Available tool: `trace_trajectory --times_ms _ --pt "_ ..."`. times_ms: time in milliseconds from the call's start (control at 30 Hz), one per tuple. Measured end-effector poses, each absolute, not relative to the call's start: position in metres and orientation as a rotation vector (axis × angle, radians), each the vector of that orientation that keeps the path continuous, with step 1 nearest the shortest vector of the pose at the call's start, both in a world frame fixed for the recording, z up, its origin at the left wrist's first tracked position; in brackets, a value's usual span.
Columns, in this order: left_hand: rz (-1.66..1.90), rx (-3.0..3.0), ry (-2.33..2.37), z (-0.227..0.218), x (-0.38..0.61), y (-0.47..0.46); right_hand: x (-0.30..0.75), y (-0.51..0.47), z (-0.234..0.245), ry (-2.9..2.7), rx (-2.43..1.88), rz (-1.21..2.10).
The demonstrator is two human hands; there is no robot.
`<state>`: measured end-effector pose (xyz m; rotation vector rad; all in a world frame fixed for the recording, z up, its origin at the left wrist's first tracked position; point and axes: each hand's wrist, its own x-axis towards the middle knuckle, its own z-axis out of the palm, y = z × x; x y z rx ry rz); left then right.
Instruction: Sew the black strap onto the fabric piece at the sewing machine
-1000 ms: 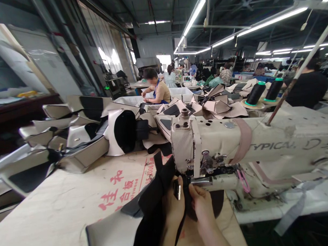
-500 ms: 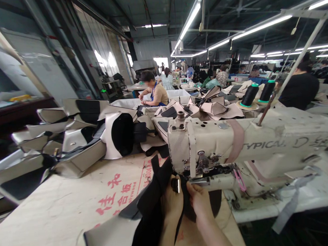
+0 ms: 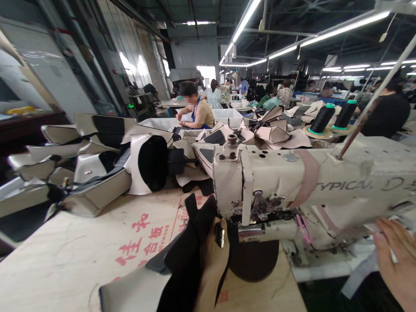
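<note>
Head view, only cam we've got. Our left hand (image 3: 212,261) is closed on the black fabric piece (image 3: 185,263), pinching it w/ a small metal buckle (image 3: 219,235) at the fingertips, right at the sewing machine (image 3: 299,184) head, just under the needle area. Fabric runs back toward us and down-left over a grey panel (image 3: 131,297) on the worktable (image 3: 61,263).

Our right hand (image 3: 405,262) is off the work, open, fingers spread, holding nothing, low right near the machine's base end, well apart from the needle.

Rest: stack of grey/black cut panels (image 3: 91,175) on the far-left side of the table, two black thread cones (image 3: 333,116) behind the machine arm, other ppl at benches further back.

Risks as we judge them: fabric held one-handed, so it could skew or slip at the foot -> crooked seam. Left fingertips sit v. close to the needle; if the machine runs, pinch/puncture risk. Buckle near the foot could hit the needle and snap it.
</note>
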<state>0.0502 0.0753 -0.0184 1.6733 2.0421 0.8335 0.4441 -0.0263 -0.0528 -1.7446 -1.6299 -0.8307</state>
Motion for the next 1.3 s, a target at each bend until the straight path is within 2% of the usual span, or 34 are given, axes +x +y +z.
trace_trajectory --times_ms 133,233,433,533,633,733,900,1300 --pt "0.798 1.703 2.018 -0.017 0.050 0.071 0.438 -0.034 -0.089 -1.766 -1.728 -0.834" --pt "0.781 1.713 2.011 -0.015 0.049 0.068 0.435 -0.036 -0.092 -1.706 -1.771 -0.857" --pt "0.759 1.718 2.018 -0.013 0.049 0.070 0.440 -0.028 -0.040 -1.596 -1.794 -0.905" --pt "0.746 1.714 2.020 -0.012 0.050 0.073 0.407 -0.026 -0.022 -1.472 -1.722 -0.876" --pt "0.747 1.701 2.019 -0.010 0.051 0.074 0.333 -0.025 -0.025 -1.435 -1.556 -0.553" --pt "0.764 1.691 1.998 -0.009 0.050 0.074 0.248 -0.014 -0.036 -1.519 -1.462 0.094" --pt "0.771 1.684 1.971 -0.011 0.047 0.076 0.170 0.024 -0.033 -1.478 -1.409 0.581" --pt "0.745 1.715 1.983 -0.016 0.046 0.079 0.131 0.051 -0.036 -1.110 -1.475 0.765"
